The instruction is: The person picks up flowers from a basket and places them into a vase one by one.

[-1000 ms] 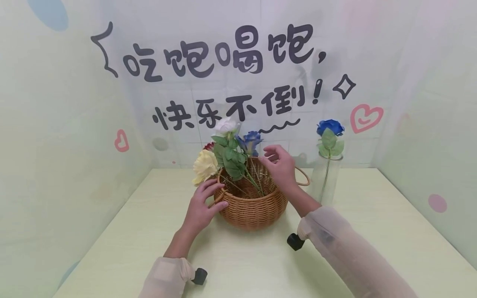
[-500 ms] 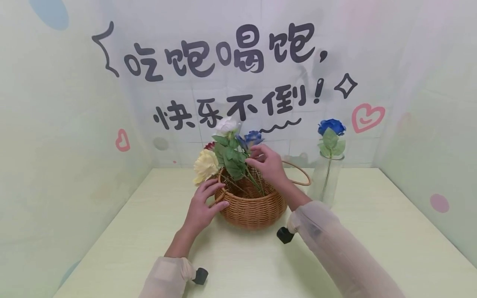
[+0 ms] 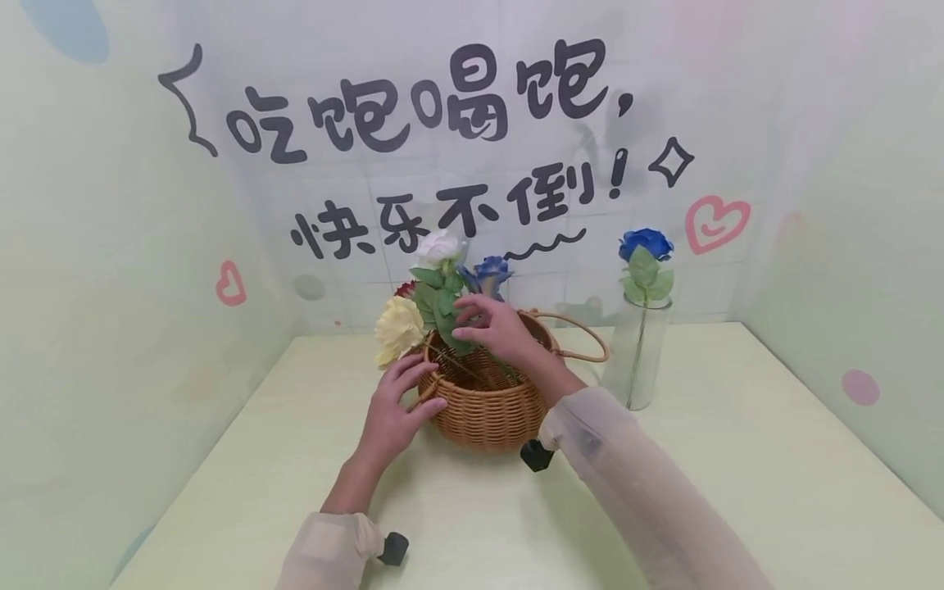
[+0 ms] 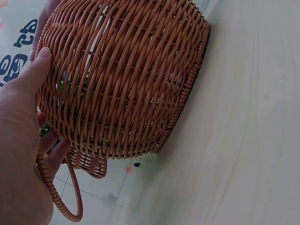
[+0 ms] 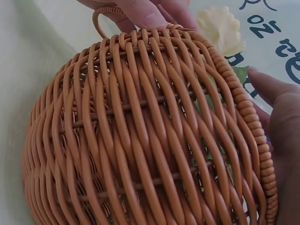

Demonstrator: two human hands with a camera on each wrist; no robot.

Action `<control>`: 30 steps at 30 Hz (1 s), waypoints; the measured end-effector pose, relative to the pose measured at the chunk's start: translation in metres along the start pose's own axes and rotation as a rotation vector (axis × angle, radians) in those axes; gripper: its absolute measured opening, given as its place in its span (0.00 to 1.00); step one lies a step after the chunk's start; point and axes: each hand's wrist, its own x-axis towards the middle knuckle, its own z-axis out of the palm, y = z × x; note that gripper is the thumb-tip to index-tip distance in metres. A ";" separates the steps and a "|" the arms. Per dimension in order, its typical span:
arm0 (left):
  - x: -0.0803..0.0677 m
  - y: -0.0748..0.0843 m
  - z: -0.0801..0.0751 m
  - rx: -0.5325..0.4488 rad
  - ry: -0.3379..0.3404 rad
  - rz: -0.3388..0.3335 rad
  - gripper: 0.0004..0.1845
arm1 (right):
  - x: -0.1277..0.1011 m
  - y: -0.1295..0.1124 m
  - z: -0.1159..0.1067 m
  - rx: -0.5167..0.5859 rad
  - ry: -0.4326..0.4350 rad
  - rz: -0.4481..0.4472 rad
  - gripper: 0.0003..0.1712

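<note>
Moved leftward onto leaves: right hand [image 3: 496, 329], fingers pinching the white rose stem [image 3: 442, 305]. Left hand [image 3: 394, 407] flat, steadying basket [image 3: 483, 410]; lift straight.

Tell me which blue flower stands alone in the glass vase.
The blue flower on the right, in the glass vase; the other blue flower sits among others in the basket.

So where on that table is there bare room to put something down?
Bare table lies right of the glass vase, and left of the basket toward the wall. It is crowded around the basket, where both hands and flowers meet.
</note>
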 end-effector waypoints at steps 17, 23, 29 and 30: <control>0.002 0.001 0.000 0.028 0.002 0.029 0.25 | 0.000 0.008 -0.001 -0.009 -0.310 0.164 0.24; 0.003 0.002 -0.002 0.043 -0.001 0.030 0.26 | 0.003 0.008 -0.001 -0.026 -0.381 0.169 0.24; 0.002 0.000 -0.001 0.044 -0.006 0.017 0.25 | 0.002 0.013 0.000 -0.042 -0.458 0.177 0.22; 0.002 0.001 -0.001 0.045 -0.006 0.014 0.25 | 0.002 0.014 0.001 -0.042 -0.470 0.182 0.22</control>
